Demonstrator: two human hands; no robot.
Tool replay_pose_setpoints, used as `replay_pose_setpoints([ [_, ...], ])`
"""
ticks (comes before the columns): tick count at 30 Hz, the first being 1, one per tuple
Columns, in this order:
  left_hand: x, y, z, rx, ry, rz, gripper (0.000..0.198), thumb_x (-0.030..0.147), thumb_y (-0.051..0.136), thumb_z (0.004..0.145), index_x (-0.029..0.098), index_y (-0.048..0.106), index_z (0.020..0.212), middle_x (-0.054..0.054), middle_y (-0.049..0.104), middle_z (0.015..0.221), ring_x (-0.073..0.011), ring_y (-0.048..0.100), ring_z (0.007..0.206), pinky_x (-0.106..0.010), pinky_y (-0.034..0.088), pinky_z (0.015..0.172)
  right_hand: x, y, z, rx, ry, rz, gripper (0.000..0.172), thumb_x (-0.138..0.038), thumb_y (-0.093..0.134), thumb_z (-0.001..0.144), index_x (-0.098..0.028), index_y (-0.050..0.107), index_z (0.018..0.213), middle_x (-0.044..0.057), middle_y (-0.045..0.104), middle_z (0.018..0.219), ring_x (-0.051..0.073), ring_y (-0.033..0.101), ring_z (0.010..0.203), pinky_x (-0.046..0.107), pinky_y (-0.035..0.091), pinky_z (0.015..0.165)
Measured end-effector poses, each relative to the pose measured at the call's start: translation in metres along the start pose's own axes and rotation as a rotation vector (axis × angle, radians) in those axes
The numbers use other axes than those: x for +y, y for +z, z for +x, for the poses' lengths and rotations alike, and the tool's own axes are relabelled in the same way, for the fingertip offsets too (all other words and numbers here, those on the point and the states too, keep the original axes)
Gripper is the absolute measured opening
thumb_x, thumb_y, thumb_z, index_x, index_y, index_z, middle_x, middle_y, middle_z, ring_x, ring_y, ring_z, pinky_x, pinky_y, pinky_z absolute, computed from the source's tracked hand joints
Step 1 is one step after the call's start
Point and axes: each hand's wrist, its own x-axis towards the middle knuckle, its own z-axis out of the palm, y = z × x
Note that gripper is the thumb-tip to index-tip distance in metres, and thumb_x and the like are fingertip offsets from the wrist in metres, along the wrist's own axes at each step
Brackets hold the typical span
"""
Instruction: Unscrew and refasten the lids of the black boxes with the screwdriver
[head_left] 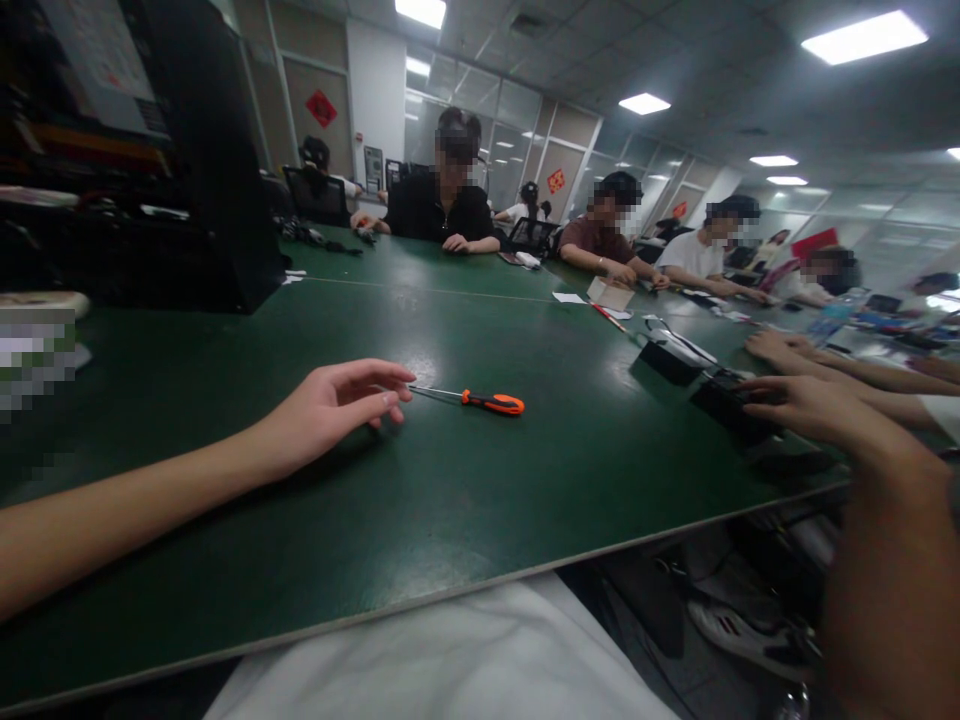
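Observation:
An orange-and-black screwdriver (493, 402) lies on the green table (420, 520), its thin metal shaft pointing left. My left hand (349, 400) is beside the shaft's tip, fingers loosely bent and apart, with nothing held in them; whether a fingertip touches the shaft, I cannot tell. Over at the right, my right hand (817, 412) has its thumb and fingers on a small black box (731, 405) with a cable near it. The box's far side and some of my fingers are hidden, and that area is blurred.
A second black box (667, 362) sits just left of the held one. A red-tipped pen-like stick (609, 318) and white papers (570, 298) lie farther back. A large black open-fronted case (217, 160) stands at left. Several people sit around the table; a co-worker's arms (847, 375) reach in from the right.

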Motion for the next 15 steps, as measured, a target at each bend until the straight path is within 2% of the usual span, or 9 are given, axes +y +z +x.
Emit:
replay_pose_setpoints([
  [5,-0.003,-0.002,0.000,-0.009,0.001,0.002,0.029,0.036,0.074,0.086,0.023,0.075,0.112,-0.007,0.076,0.103,-0.0234,0.072,0.089,-0.027,0.058,0.071,-0.006,-0.008,-0.004,-0.099,0.045,-0.001,0.052,-0.037,0.060,0.080,-0.015,0.070,0.126,0.011,0.072,0.119,0.030,0.068,0.106,0.035,0.052,0.089],
  [10,-0.003,-0.001,0.000,-0.011,-0.011,-0.001,0.027,0.036,0.074,0.087,0.023,0.076,0.111,-0.007,0.076,0.101,-0.0225,0.072,0.089,-0.027,0.058,0.072,-0.016,-0.014,-0.007,-0.109,0.037,-0.011,0.049,-0.037,0.058,0.084,-0.016,0.071,0.127,0.012,0.071,0.122,0.030,0.067,0.107,0.035,0.050,0.092],
  [15,-0.001,0.001,0.000,0.011,-0.031,-0.007,0.028,0.037,0.077,0.082,0.022,0.078,0.106,-0.008,0.077,0.096,-0.0241,0.072,0.086,-0.028,0.058,0.071,-0.023,-0.018,-0.006,-0.096,0.052,-0.021,0.042,-0.032,0.054,0.086,-0.015,0.075,0.119,0.012,0.071,0.121,0.030,0.067,0.107,0.035,0.049,0.091],
])
